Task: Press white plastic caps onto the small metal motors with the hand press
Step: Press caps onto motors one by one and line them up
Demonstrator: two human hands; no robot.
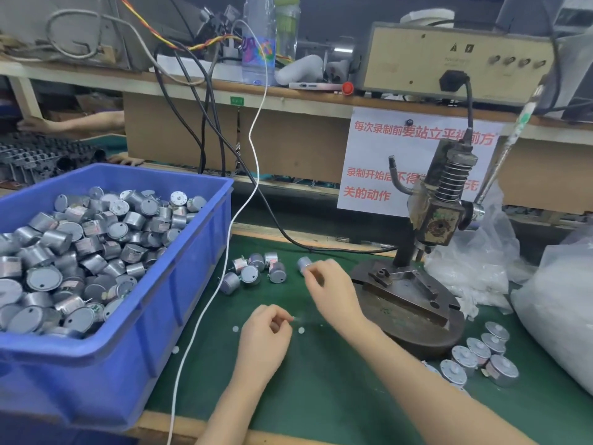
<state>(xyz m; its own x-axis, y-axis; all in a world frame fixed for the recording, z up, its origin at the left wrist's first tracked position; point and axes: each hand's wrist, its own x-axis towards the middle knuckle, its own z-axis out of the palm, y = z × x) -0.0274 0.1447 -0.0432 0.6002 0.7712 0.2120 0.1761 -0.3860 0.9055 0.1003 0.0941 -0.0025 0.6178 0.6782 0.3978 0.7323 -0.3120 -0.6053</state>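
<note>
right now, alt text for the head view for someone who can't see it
A person's right hand pinches a small metal motor beside the hand press; the left hand is curled close by. A blue bin of motors sits at left.

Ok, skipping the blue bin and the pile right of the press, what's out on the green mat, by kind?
Motors lying left of the press: 6
Motor pinched in the right hand: 1
White caps lying on the mat: 3
Total: 10
Anything in the left hand is too blurred to count.
</note>
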